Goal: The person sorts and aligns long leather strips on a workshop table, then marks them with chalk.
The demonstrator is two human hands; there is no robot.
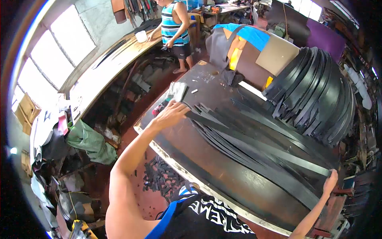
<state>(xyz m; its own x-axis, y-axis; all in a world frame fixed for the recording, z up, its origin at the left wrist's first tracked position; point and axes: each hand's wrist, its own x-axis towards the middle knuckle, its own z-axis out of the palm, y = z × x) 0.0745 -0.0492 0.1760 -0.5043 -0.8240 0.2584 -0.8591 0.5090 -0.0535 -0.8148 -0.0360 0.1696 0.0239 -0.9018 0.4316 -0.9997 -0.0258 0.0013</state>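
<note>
Fanned black strips [254,143] lie lengthwise across the bench [207,85]. Left hand [172,114], grip wide, presses flat on their ends at the left edge; right hand [330,181] grip closes on the opposite ends. Ends seemingly not yet aligned; looped strips [314,91] heaped at the far corner.

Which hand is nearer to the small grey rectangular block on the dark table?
Left. The left hand lies just beside the grey block; the right hand is far away, where the flat black strips end.
</note>
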